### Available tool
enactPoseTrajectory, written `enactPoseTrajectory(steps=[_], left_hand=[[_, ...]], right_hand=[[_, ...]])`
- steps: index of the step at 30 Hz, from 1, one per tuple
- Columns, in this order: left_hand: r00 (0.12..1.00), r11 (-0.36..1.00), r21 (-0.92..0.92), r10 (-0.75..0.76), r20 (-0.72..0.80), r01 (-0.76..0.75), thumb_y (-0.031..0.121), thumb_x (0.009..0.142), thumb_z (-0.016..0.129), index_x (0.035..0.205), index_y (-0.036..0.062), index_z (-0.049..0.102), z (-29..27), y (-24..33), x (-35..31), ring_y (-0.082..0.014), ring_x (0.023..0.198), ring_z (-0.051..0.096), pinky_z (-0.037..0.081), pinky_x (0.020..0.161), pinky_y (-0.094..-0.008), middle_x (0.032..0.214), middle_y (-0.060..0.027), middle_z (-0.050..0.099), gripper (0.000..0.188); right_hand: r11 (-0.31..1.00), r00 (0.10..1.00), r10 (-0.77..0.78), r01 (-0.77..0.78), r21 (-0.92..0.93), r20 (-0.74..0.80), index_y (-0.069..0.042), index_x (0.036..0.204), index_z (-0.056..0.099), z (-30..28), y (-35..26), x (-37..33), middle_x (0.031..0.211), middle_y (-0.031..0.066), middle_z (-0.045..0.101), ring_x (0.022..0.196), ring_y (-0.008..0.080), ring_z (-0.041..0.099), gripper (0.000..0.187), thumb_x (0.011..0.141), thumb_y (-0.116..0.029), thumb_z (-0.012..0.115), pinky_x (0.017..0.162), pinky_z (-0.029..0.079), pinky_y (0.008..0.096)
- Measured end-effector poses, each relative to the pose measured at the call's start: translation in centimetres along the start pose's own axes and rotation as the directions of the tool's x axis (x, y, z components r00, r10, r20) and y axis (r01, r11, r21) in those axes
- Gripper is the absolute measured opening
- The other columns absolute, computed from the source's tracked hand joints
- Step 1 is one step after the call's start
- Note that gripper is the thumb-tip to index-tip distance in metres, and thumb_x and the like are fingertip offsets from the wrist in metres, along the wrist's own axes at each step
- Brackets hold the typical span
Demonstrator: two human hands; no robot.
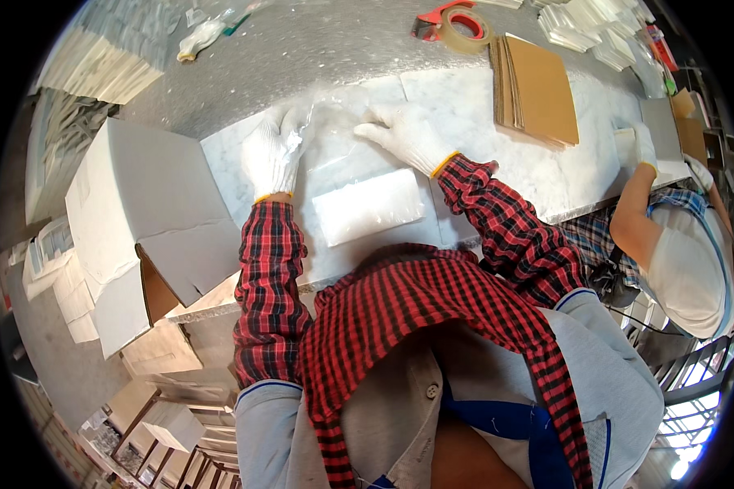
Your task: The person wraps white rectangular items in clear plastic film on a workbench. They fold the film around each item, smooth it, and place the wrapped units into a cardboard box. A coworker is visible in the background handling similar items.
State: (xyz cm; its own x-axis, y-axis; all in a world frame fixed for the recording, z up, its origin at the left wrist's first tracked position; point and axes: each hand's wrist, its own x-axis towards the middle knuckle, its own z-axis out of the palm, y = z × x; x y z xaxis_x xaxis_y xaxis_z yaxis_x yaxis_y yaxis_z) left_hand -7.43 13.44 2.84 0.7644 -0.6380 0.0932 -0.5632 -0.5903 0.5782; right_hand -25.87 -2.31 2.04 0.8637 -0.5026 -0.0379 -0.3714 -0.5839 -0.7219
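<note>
On the pale marble slab in front of me lies a white rectangular packet that looks wrapped in translucent film. Beyond it, a clear plastic bag spreads between my hands, its outline hard to see. My left hand, in a white knitted glove with a yellow cuff, grips the bag's left side between thumb and fingers. My right hand, gloved alike, is at the bag's right side with thumb and fingers apart. Whether its fingertips touch the film I cannot tell.
An open white carton stands left of my forearm. Brown cardboard sheets and a red tape dispenser lie at the far right. Stacked white pieces fill the far left corner. A co-worker sits at the right.
</note>
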Motion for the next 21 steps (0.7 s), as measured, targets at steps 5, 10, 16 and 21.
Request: enactPoseTrajectory(steps=[5, 10, 16, 21], left_hand=[[0.954, 0.949, -0.187, -0.211, 0.214, 0.252, 0.050, 0.101, 0.060, 0.138, 0.0082, 0.068, -1.4, -0.6, 0.3, -0.0345, 0.117, 0.070, 0.052, 0.099, -0.0407, 0.122, -0.0183, 0.075, 0.057], [0.981, 0.995, -0.033, -0.085, 0.176, 0.092, 0.039, 0.097, 0.067, 0.150, 0.0012, 0.054, -3.2, 1.5, -3.9, -0.0382, 0.127, 0.064, 0.051, 0.102, -0.0428, 0.139, -0.0214, 0.067, 0.066], [0.843, 0.818, -0.327, 0.528, 0.103, -0.473, 0.010, 0.089, 0.074, 0.138, 0.0068, 0.067, -5.1, 3.0, -7.0, -0.0341, 0.112, 0.070, 0.055, 0.098, -0.0420, 0.124, -0.0174, 0.074, 0.050], [0.858, 0.699, -0.713, 0.332, 0.392, 0.055, 0.010, 0.100, 0.062, 0.135, 0.0042, 0.069, -6.6, 5.7, -8.5, -0.0240, 0.114, 0.072, 0.054, 0.100, -0.0366, 0.123, -0.0097, 0.077, 0.037]], right_hand=[[0.991, 0.995, -0.102, 0.100, -0.083, -0.020, -0.007, 0.106, 0.074, 1.6, 1.5, 0.4, 0.092, 0.0207, 0.072, 0.083, 0.0398, 0.069, 0.037, 0.098, -0.043, 0.070, 0.077, 0.055, 0.0472], [0.989, 0.997, -0.071, 0.067, -0.135, -0.025, -0.009, 0.108, 0.075, 2.4, 2.0, -0.1, 0.091, 0.0198, 0.072, 0.084, 0.0387, 0.069, 0.036, 0.098, -0.043, 0.070, 0.077, 0.055, 0.0464], [0.915, 0.964, -0.266, 0.253, -0.316, -0.001, -0.010, 0.113, 0.078, 1.5, 0.8, 0.5, 0.093, 0.0164, 0.075, 0.089, 0.0353, 0.072, 0.037, 0.099, -0.042, 0.068, 0.081, 0.056, 0.0443], [0.994, 0.995, -0.097, 0.097, -0.051, 0.011, -0.007, 0.106, 0.077, 2.9, 2.1, 1.4, 0.093, 0.0169, 0.074, 0.089, 0.0340, 0.071, 0.037, 0.102, -0.040, 0.061, 0.082, 0.056, 0.0440]])
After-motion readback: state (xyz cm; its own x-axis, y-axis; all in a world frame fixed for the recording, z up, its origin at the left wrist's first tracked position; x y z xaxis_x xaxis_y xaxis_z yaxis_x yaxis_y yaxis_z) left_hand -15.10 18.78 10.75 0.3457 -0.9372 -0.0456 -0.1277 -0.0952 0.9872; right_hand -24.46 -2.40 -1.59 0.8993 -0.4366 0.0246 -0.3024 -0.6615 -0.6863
